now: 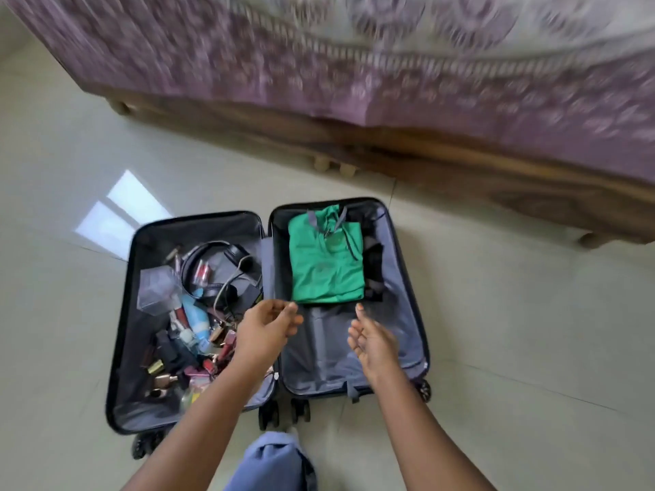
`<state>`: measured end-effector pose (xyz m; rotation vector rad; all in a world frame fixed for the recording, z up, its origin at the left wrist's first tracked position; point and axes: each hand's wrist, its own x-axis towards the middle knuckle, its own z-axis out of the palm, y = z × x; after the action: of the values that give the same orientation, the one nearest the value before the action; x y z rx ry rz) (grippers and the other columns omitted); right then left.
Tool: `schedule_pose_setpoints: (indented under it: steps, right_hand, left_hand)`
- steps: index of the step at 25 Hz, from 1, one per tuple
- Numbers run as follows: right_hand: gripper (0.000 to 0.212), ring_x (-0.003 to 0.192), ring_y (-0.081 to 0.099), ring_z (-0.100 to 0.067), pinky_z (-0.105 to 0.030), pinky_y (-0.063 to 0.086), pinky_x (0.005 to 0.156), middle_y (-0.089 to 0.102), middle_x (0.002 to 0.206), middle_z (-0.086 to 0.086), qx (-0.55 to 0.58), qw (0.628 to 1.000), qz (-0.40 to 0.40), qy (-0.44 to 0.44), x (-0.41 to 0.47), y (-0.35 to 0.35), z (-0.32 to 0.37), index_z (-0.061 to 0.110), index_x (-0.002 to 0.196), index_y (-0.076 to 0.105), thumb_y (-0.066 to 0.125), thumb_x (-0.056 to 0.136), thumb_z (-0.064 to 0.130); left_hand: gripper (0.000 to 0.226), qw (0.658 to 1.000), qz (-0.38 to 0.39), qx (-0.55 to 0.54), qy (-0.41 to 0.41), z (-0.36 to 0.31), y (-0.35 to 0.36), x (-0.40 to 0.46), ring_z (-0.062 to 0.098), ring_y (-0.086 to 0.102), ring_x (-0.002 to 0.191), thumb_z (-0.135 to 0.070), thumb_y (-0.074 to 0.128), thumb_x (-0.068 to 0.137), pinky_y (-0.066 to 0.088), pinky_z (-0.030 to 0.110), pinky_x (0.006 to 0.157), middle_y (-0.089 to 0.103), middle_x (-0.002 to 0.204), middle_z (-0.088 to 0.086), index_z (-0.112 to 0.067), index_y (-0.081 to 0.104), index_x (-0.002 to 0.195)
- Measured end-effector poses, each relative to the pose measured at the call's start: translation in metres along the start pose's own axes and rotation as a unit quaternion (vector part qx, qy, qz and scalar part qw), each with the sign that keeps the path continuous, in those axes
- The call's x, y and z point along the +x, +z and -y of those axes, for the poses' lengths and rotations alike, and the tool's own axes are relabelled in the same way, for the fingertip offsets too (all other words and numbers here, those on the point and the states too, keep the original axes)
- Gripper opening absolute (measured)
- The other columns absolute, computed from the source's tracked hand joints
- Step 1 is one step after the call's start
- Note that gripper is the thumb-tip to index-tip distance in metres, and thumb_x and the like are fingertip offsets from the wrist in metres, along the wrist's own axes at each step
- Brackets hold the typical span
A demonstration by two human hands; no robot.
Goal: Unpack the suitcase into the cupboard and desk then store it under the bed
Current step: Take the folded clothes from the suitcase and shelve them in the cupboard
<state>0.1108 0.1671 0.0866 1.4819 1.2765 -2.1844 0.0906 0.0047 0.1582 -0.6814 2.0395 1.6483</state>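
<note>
A dark suitcase lies open flat on the floor. Its right half holds a folded green shirt on top of a dark garment. Its left half holds black headphones, a clear plastic box, a light blue bottle and several small cosmetics. My left hand hovers over the hinge with loosely curled fingers, holding nothing. My right hand hovers over the grey lining of the right half, fingers relaxed, just below the green shirt.
A wooden bed with a purple patterned cover runs across the far side, with a low gap beneath it. Pale floor tiles surround the suitcase. My knee in blue cloth is at the bottom edge.
</note>
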Motion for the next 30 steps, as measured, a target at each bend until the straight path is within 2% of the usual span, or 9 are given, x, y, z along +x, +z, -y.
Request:
schedule_pose_setpoints:
  steps: [4, 7, 12, 15, 18, 21, 23, 27, 30]
  right_hand:
    - [0.067, 0.089, 0.053, -0.014, -0.028, 0.047, 0.068, 0.057, 0.102, -0.001, 0.004, 1.0, 0.001, 0.005, 0.161, 0.028, -0.062, 0.011, 0.118, 0.055, 0.086, 0.064, 0.034]
    - [0.081, 0.097, 0.059, -0.017, -0.035, 0.05, 0.081, 0.062, 0.111, 0.002, 0.069, 0.997, -0.032, -0.026, 0.204, 0.05, -0.056, 0.011, 0.119, 0.056, 0.092, 0.05, 0.035]
    - [0.037, 0.088, 0.064, -0.027, -0.053, 0.054, 0.081, 0.063, 0.101, -0.009, 0.123, 0.986, -0.077, -0.081, 0.256, 0.071, -0.044, 0.011, 0.077, 0.052, 0.083, 0.06, 0.002]
    - [0.02, 0.081, 0.063, -0.027, -0.047, 0.055, 0.071, 0.063, 0.099, -0.013, 0.069, 0.996, -0.035, -0.052, 0.24, 0.03, -0.05, 0.005, 0.083, 0.059, 0.07, 0.071, -0.006]
    - [0.033, 0.071, 0.067, -0.028, -0.038, 0.058, 0.061, 0.07, 0.098, -0.019, -0.052, 0.996, 0.066, 0.032, 0.233, -0.034, -0.047, -0.001, 0.108, 0.065, 0.061, 0.075, -0.004]
    - [0.02, 0.059, 0.068, -0.026, -0.037, 0.056, 0.064, 0.072, 0.075, -0.017, -0.162, 0.981, 0.086, 0.059, 0.234, -0.086, -0.042, -0.001, 0.095, 0.067, 0.06, 0.077, -0.007]
    - [0.016, 0.062, 0.067, -0.027, -0.036, 0.055, 0.063, 0.07, 0.076, -0.017, -0.216, 0.976, 0.031, 0.009, 0.233, -0.1, -0.051, -0.001, 0.09, 0.067, 0.067, 0.075, -0.008]
    - [0.032, 0.089, 0.066, -0.028, -0.031, 0.051, 0.076, 0.069, 0.096, -0.01, -0.337, 0.934, -0.054, -0.106, 0.236, -0.101, -0.073, 0.002, 0.1, 0.066, 0.078, 0.072, 0.012]
    - [0.033, 0.097, 0.064, -0.031, -0.033, 0.051, 0.081, 0.069, 0.101, -0.012, -0.413, 0.89, -0.065, -0.179, 0.242, -0.1, -0.075, 0.001, 0.102, 0.067, 0.076, 0.075, 0.019]
  left_hand:
    - [0.018, 0.992, 0.069, 0.102, 0.002, 0.083, 0.043, 0.14, 0.009, 0.053, 0.054, -0.02, 0.058, 0.092, 0.039, 0.016, 0.045, 0.065, 0.07, -0.001, -0.018, 0.055, 0.075]
    - [0.018, 0.986, 0.057, 0.155, 0.017, 0.096, 0.053, 0.19, 0.011, 0.051, 0.051, -0.02, 0.058, 0.091, 0.035, 0.011, 0.036, 0.063, 0.067, -0.002, -0.016, 0.055, 0.074]
    - [0.015, 0.975, 0.023, 0.205, 0.087, 0.112, 0.063, 0.234, 0.017, 0.057, 0.062, -0.02, 0.057, 0.091, 0.046, 0.021, 0.052, 0.067, 0.076, 0.003, -0.017, 0.056, 0.076]
    - [0.014, 0.967, 0.001, 0.236, 0.097, 0.113, 0.069, 0.231, 0.021, 0.058, 0.066, -0.018, 0.055, 0.09, 0.051, 0.032, 0.063, 0.07, 0.085, 0.008, -0.016, 0.058, 0.076]
    - [0.016, 0.941, -0.036, 0.319, 0.108, 0.114, 0.077, 0.233, 0.026, 0.06, 0.076, -0.012, 0.05, 0.088, 0.05, 0.03, 0.064, 0.066, 0.104, 0.013, -0.011, 0.061, 0.099]
    - [0.044, 0.913, -0.011, 0.394, 0.108, 0.114, 0.089, 0.241, 0.032, 0.055, 0.108, -0.016, 0.064, 0.086, 0.048, 0.037, 0.082, 0.053, 0.125, 0.016, -0.003, 0.044, 0.122]
    - [0.067, 0.927, 0.006, 0.367, 0.072, 0.11, 0.096, 0.241, 0.034, 0.05, 0.115, -0.026, 0.074, 0.08, 0.047, 0.039, 0.087, 0.046, 0.129, 0.018, -0.001, 0.032, 0.126]
    - [0.099, 0.954, 0.011, 0.298, -0.01, 0.119, 0.099, 0.254, 0.033, 0.044, 0.126, -0.032, 0.084, 0.066, 0.041, 0.041, 0.102, 0.041, 0.138, 0.017, 0.002, 0.022, 0.135]
    - [0.097, 0.954, 0.095, 0.273, -0.073, 0.137, 0.098, 0.268, 0.029, 0.057, 0.11, -0.038, 0.09, 0.053, 0.049, 0.038, 0.094, 0.056, 0.126, 0.013, -0.001, 0.043, 0.129]
